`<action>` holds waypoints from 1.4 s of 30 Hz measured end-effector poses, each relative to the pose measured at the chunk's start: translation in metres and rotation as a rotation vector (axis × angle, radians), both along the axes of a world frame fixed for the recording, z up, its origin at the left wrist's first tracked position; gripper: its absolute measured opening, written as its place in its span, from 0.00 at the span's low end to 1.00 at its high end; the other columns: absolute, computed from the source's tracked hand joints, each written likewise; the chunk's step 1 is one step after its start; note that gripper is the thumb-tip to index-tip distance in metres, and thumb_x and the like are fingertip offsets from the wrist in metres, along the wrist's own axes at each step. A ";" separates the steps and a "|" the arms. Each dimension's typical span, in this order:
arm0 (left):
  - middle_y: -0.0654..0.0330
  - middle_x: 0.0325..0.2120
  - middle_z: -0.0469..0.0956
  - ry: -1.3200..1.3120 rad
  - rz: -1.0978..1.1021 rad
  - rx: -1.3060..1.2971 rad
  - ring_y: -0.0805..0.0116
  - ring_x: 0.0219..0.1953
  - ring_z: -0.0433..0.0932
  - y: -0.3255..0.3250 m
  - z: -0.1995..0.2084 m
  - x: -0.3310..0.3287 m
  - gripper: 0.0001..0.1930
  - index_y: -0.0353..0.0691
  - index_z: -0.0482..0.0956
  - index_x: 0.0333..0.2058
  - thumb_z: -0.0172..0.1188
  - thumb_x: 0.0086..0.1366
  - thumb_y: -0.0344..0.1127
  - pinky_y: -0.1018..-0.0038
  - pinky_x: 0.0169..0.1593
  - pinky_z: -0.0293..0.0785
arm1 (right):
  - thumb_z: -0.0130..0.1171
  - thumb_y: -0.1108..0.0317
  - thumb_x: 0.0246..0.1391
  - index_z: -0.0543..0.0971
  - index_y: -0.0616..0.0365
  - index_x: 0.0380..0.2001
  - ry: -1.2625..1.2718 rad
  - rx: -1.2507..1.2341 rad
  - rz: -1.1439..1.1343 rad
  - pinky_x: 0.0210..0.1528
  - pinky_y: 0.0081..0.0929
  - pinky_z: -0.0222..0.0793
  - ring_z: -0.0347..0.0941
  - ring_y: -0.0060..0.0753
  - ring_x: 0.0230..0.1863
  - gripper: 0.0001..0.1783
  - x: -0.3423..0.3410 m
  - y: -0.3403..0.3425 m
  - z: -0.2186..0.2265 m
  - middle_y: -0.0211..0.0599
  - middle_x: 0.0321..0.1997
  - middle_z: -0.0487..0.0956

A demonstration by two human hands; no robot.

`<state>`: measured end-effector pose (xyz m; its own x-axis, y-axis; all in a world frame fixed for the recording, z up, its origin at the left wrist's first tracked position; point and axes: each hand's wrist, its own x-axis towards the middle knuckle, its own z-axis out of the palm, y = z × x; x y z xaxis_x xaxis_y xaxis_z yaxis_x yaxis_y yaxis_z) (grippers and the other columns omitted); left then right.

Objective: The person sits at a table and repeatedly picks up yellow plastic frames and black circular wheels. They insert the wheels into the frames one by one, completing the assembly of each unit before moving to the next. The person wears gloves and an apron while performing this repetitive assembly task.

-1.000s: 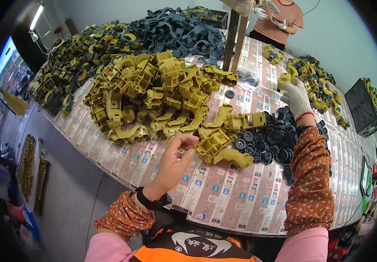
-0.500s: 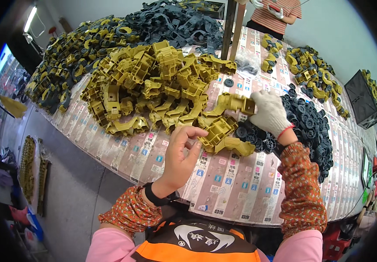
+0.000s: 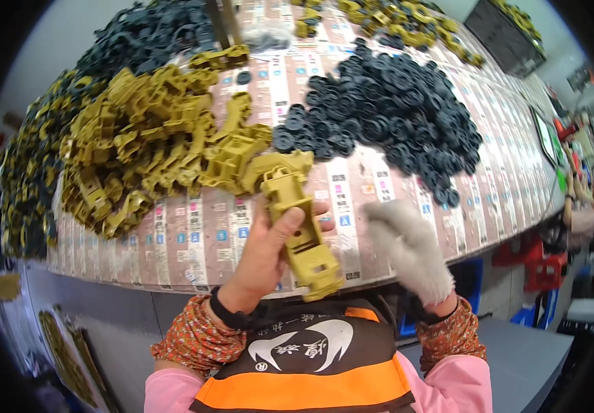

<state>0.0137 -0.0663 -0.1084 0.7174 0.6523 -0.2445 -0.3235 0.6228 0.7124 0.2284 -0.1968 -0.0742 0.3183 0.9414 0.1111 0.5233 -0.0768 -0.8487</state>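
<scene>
A long yellow plastic toy vehicle body (image 3: 301,237) is gripped in my bare left hand (image 3: 269,237), the thumb across its upper face and fingertips showing on its far side. It is held tilted above the table's near edge. To the right of it is my right hand (image 3: 407,248) in a white glove, apart from the body; motion smears its fingers. Just beyond my left hand lie more yellow bodies (image 3: 238,155), which join a large yellow heap (image 3: 138,131). A broad pile of dark toy wheels (image 3: 393,113) lies beyond my right hand.
The table (image 3: 359,261) has a patterned paper covering. Dark plastic parts (image 3: 152,34) are heaped at the back left, with assembled yellow-and-dark pieces (image 3: 25,165) along the left side. A black crate (image 3: 503,38) stands at the far right. Red stools (image 3: 544,270) stand below the right edge.
My left hand, holding nothing before, now grips a yellow vehicle body. My right hand has left the yellow body it touched by the heap and come back toward me. The view has turned right and down.
</scene>
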 end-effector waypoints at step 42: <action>0.57 0.61 0.70 0.189 -0.124 0.330 0.68 0.61 0.72 -0.058 -0.031 0.008 0.43 0.47 0.48 0.76 0.69 0.73 0.41 0.67 0.64 0.73 | 0.56 0.73 0.70 0.72 0.68 0.67 0.996 -0.029 -0.229 0.60 0.29 0.75 0.77 0.29 0.57 0.24 -0.047 -0.029 -0.033 0.42 0.61 0.78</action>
<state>0.0220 -0.1243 -0.1390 0.7584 0.6288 -0.1717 -0.1043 0.3770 0.9203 0.1814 -0.2253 -0.1072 0.4262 0.8446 -0.3240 -0.4491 -0.1133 -0.8863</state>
